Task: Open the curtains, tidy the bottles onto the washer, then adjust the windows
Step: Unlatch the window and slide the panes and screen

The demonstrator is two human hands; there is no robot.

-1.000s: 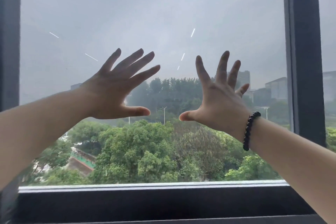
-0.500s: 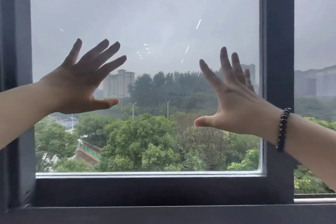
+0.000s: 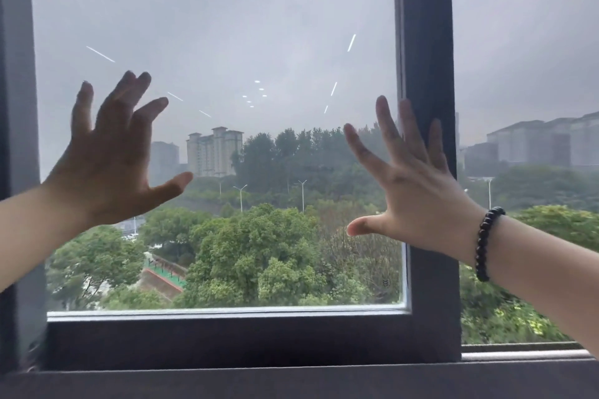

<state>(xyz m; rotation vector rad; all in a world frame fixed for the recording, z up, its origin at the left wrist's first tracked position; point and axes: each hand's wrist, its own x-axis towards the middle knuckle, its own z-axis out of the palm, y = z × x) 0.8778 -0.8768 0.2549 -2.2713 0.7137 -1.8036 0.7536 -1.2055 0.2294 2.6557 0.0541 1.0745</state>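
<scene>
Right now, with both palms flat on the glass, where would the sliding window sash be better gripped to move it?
Probably the dark vertical stile on the sash's right edge, taken from the room side. It stands proud of the smooth glass pane, so fingers can hook its edge. The right hand already overlaps it; the left hand lies on bare glass.

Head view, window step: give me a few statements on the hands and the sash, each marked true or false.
1. Both hands are spread open with fingers apart. True: left hand, right hand.
2. The right hand grips a handle. False: it lies flat, fingers reaching onto the dark vertical frame bar.
3. A black bead bracelet is on the right wrist. True.
4. A curtain covers the glass pane. False: the pane is uncovered, showing trees and buildings.
5. The left hand holds a bottle. False: it holds nothing.
</scene>
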